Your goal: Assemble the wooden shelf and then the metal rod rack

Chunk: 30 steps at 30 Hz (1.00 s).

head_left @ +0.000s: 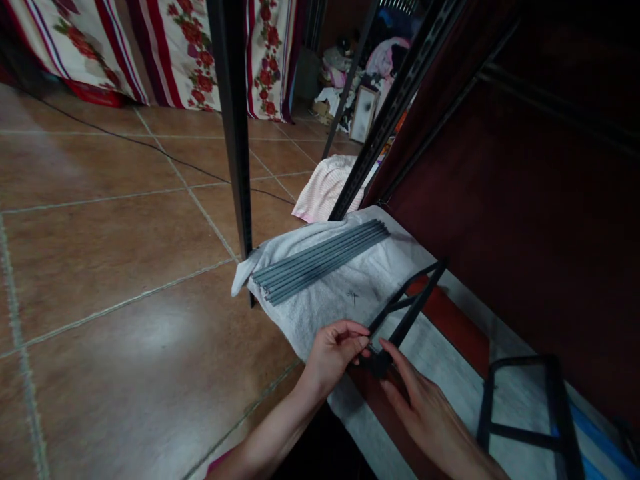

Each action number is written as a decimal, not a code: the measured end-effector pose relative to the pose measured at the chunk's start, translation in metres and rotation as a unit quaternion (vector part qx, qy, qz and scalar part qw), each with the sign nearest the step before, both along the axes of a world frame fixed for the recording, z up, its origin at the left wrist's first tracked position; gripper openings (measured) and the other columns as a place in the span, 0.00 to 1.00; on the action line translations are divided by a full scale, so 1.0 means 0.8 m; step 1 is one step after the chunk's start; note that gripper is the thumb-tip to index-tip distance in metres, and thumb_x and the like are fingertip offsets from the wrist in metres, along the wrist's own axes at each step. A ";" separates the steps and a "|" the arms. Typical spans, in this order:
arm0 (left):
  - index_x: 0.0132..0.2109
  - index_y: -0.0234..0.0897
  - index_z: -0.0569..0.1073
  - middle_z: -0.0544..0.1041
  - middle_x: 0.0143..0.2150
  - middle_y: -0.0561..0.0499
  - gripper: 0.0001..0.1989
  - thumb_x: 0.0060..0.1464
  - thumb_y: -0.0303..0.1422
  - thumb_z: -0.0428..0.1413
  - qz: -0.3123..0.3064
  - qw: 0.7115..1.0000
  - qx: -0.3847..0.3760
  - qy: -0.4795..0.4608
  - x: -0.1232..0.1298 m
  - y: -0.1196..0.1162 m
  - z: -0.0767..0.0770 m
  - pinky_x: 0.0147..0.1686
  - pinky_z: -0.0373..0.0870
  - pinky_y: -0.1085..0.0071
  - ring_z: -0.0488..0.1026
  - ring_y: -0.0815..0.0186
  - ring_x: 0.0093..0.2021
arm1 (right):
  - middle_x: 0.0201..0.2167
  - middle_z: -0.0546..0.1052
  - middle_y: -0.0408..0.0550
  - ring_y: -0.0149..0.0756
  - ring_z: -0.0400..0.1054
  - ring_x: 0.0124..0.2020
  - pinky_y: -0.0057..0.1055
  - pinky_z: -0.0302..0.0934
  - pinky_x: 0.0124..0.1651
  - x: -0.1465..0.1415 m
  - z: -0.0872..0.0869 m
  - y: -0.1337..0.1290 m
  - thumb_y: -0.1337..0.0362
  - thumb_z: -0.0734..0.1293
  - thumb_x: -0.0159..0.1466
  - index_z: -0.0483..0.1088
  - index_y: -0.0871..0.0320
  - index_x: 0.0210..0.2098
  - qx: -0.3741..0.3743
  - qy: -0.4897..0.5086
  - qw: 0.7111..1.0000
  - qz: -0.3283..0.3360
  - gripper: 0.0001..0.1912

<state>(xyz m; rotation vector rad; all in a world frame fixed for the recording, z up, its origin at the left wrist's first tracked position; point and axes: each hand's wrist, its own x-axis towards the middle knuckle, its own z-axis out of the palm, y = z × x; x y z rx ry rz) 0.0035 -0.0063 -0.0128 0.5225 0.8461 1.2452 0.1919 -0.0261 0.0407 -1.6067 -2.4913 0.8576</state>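
Note:
Near the lower middle, my left hand point(336, 352) pinches a small metal piece, seemingly a screw, at the near end of a black frame point(407, 320). Beside it, my right hand point(417, 400) is closed around the same end, thumb and fingers on either side of the black corner. The frame lies slanting over a pale towel point(300, 333). Several grey rods point(320, 260) lie side by side on the towel beyond my hands. A small metal screw point(353, 298) rests between the rods and the frame.
A second black frame point(525, 435) lies at the lower right. Dark upright posts point(235, 133) rise beyond the towel. Tiled floor point(125, 267) with a thin cable spreads at the left. A floral curtain point(190, 53) and a heap of cloths point(345, 73) are at the back.

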 end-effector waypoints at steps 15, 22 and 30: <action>0.32 0.33 0.78 0.77 0.23 0.51 0.13 0.43 0.38 0.67 0.002 1.000 0.006 -0.010 -0.002 0.001 0.000 0.24 0.64 0.76 0.73 0.70 0.24 | 0.52 0.76 0.53 0.40 0.72 0.54 0.41 0.67 0.56 0.008 -0.007 -0.007 0.51 0.59 0.69 0.54 0.50 0.56 -0.024 0.046 0.991 -0.120 0.20; 0.33 0.33 0.77 0.78 0.23 0.51 0.13 0.43 0.37 0.67 0.003 1.000 0.011 0.006 -0.002 0.003 0.002 0.25 0.66 0.76 0.73 0.70 0.24 | 0.49 0.78 0.49 0.41 0.74 0.49 0.41 0.69 0.49 0.001 -0.001 -0.006 0.51 0.59 0.68 0.56 0.48 0.54 -0.016 0.034 0.994 -0.103 0.17; 0.32 0.33 0.77 0.77 0.23 0.52 0.14 0.42 0.38 0.68 -0.023 0.999 0.031 0.029 -0.006 0.004 0.007 0.27 0.66 0.76 0.73 0.70 0.25 | 0.51 0.77 0.47 0.39 0.73 0.52 0.41 0.67 0.53 -0.003 0.005 -0.004 0.55 0.58 0.69 0.57 0.48 0.55 -0.027 0.046 0.995 -0.088 0.16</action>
